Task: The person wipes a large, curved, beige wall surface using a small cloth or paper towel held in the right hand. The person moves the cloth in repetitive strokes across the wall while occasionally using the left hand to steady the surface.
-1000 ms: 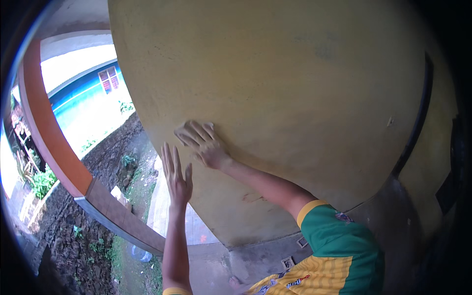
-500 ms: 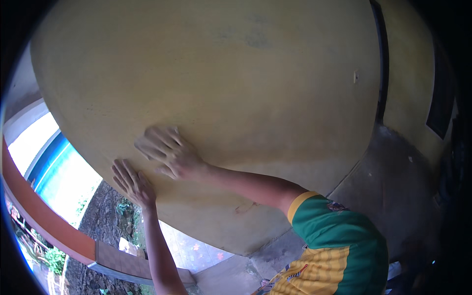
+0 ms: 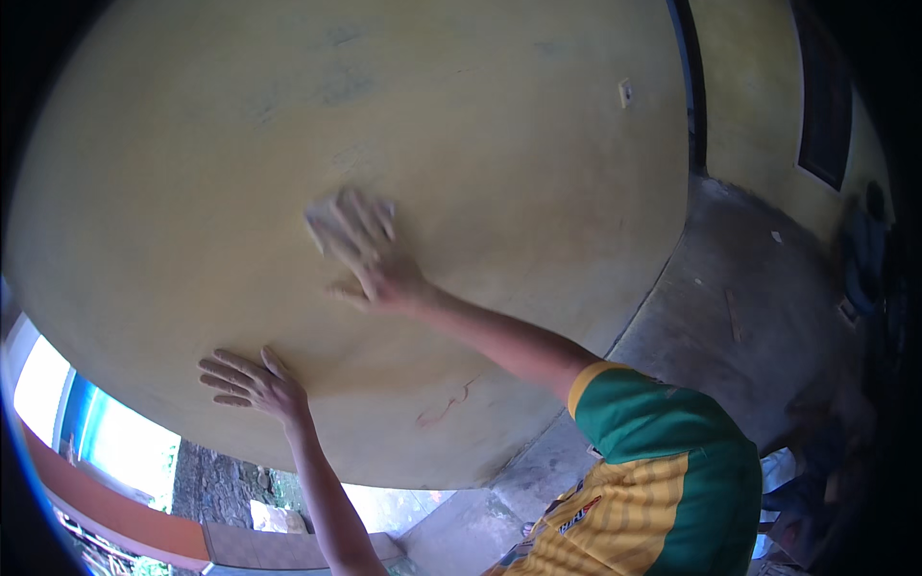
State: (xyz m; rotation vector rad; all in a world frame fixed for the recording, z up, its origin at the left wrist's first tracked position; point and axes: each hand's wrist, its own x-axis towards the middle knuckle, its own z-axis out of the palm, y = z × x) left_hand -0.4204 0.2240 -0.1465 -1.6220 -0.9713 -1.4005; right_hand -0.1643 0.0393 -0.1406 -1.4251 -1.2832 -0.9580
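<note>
A tan plastered wall (image 3: 519, 173) fills most of the view. Against it lies my right hand (image 3: 382, 267), palm toward the plaster and fingers spread, pressing a thin greyish sheet (image 3: 318, 230) flat to the surface. Edges of the sheet show beside the fingers; motion blur hides its exact kind. Lower and to the left, my left hand (image 3: 255, 386) rests on the same wall. Its dusty fingers are stretched apart, with nothing seen in them. Faint bluish-grey patches (image 3: 346, 86) mark the plaster above my right hand.
A small pale wall fitting (image 3: 625, 93) sits at the upper right, near a dark vertical frame (image 3: 699, 96). Grey concrete floor (image 3: 711, 250) runs along the wall's foot. An orange-edged low ledge (image 3: 125, 518) curves at the lower left. A reddish scrawl (image 3: 448, 401) marks the lower wall.
My right hand has slid up and to the right across the wall, and the sheet's edges show more clearly. My left hand sits slightly lower in view, fingers pointing more leftward; the view has shifted.
</note>
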